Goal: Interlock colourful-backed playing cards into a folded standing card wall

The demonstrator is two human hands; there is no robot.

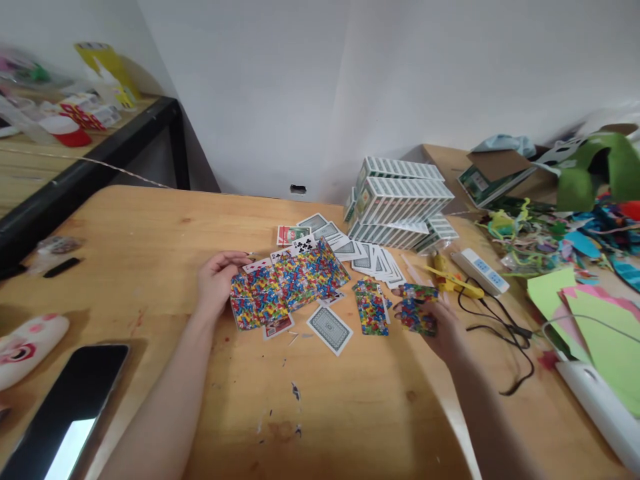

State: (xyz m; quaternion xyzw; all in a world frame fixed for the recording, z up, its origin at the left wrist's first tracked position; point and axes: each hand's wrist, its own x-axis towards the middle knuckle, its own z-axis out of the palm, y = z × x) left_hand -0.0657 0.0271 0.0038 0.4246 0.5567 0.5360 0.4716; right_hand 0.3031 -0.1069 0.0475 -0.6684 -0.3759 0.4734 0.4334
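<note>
Colorful patterned playing cards (295, 277) lie joined in a broad sheet, with a few white card faces showing at its upper edge. My left hand (220, 280) pinches the left end of this sheet. In my right hand (437, 317) are several cards with the same pattern (417, 310). Between the hands, a small patterned stack (371, 310) lies on the table. One grey-backed card (330, 329) rests in front of the sheet. Behind it, more grey-backed cards (375, 262) are spread out beside a red-edged card box (293, 235).
Green-and-white card boxes (400, 200) are stacked at the back. To the right are a yellow glue gun (455, 280), a power strip (481, 270), black cables and colored paper (595, 340). A phone (70, 407) and a white case (33, 347) lie at the left.
</note>
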